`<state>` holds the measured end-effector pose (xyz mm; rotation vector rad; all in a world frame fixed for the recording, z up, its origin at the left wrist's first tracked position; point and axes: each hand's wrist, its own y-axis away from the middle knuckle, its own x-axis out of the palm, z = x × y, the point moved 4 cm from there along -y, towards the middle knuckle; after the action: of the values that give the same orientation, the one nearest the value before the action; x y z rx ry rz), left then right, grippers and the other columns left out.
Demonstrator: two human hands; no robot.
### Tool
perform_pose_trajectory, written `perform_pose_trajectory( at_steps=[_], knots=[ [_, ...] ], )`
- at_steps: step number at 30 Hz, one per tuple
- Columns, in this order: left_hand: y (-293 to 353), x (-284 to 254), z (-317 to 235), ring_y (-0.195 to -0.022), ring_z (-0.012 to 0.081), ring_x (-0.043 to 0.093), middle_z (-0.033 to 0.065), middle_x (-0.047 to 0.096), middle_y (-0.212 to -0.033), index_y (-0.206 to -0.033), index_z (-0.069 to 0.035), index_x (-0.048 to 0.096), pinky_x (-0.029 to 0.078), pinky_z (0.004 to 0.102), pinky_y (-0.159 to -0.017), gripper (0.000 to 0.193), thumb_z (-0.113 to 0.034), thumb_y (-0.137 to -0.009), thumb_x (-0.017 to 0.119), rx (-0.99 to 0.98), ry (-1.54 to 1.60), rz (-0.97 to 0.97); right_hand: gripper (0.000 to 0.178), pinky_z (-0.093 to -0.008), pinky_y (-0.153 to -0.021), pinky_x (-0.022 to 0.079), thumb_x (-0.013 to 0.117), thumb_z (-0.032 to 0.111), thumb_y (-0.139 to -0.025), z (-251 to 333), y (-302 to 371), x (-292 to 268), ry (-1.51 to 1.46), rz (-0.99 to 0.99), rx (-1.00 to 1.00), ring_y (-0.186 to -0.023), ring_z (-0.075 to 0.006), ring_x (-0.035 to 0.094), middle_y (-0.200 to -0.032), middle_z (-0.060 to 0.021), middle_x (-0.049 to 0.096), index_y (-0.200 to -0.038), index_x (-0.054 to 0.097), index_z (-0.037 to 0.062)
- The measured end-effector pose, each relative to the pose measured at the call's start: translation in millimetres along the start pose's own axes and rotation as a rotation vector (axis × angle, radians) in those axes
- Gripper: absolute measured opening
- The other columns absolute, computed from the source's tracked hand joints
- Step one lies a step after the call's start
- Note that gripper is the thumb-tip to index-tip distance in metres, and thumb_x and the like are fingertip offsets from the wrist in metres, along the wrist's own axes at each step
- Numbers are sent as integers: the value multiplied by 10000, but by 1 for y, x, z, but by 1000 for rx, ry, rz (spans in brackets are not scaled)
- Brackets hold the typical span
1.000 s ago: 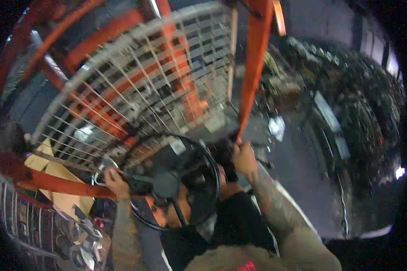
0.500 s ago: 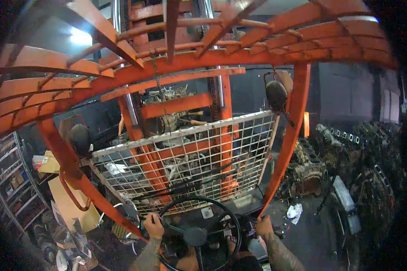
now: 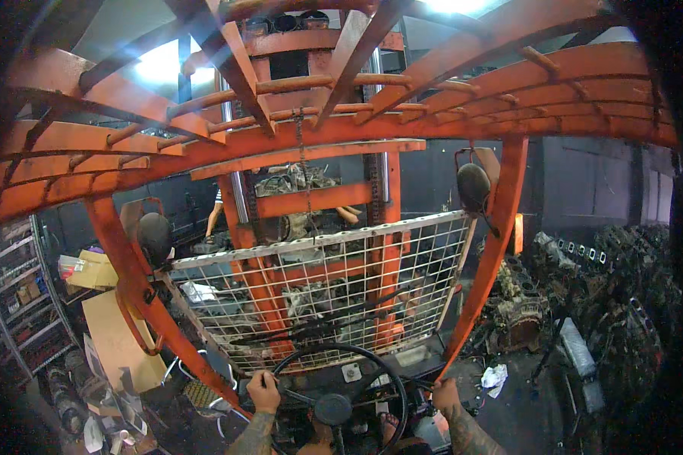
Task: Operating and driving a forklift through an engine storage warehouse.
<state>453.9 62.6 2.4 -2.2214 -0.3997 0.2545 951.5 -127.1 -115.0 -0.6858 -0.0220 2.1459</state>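
Note:
I am seated at the controls of an orange forklift. My left hand [image 3: 263,391] is closed in a fist at the left rim of the black steering wheel [image 3: 332,409]. My right hand [image 3: 445,396] is closed low beside the foot of the right orange pillar [image 3: 484,284]. A thin dark lever [image 3: 417,381] runs up to that hand, but what its fingers hold is hidden. Ahead, a white wire grille [image 3: 341,292] stands before the orange mast [image 3: 311,199]. Beyond the mast, a greasy engine [image 3: 296,182] shows in part.
An orange slatted guard [image 3: 319,125] spans overhead. Round mirrors hang by both pillars, one at the left [image 3: 155,239]. Engine blocks [image 3: 516,303] crowd the right floor; shelving [image 3: 30,288] and cardboard [image 3: 121,341] stand left. Another person's arm [image 3: 214,216] shows beyond the mast.
The view has tilted up, so the guard, mast and grille sit lower in it. The other person's arm and striped sleeve show more. Both my hands keep their places.

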Motion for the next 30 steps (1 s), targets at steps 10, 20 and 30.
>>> perform_pose_trajectory(
  at_steps=[10, 20, 30],
  knots=[
    [1, 7, 17, -617, 188, 650, 95, 649, -683, -870, 27, 634, 488, 350, -583, 246, -136, -1030, 542, -61, 82, 26, 384, -548, -816, 515, 604, 305, -1024, 1, 6, -1, 42, -27, 28, -918, -464, 663, -1000, -243, 663, -1216, 511, -14],
    [-1, 8, 14, -616, 170, 644, 81, 645, -690, -878, 19, 628, 489, 338, -589, 219, -120, -1027, 548, -55, 78, 28, 447, -577, -922, 524, 551, 316, -1047, 20, 9, -8, 121, 8, 139, -1091, -538, 645, -1135, -365, 650, -1227, 489, -89],
    [-3, 4, -7, -634, 174, 645, 88, 643, -696, -857, 15, 622, 492, 343, -606, 235, -135, -1023, 551, -31, 33, 40, 399, -574, -897, 527, 576, 250, -1028, 23, 11, -11, 107, 13, 119, -1056, -551, 642, -1109, -365, 653, -1225, 475, -82]
  ],
)
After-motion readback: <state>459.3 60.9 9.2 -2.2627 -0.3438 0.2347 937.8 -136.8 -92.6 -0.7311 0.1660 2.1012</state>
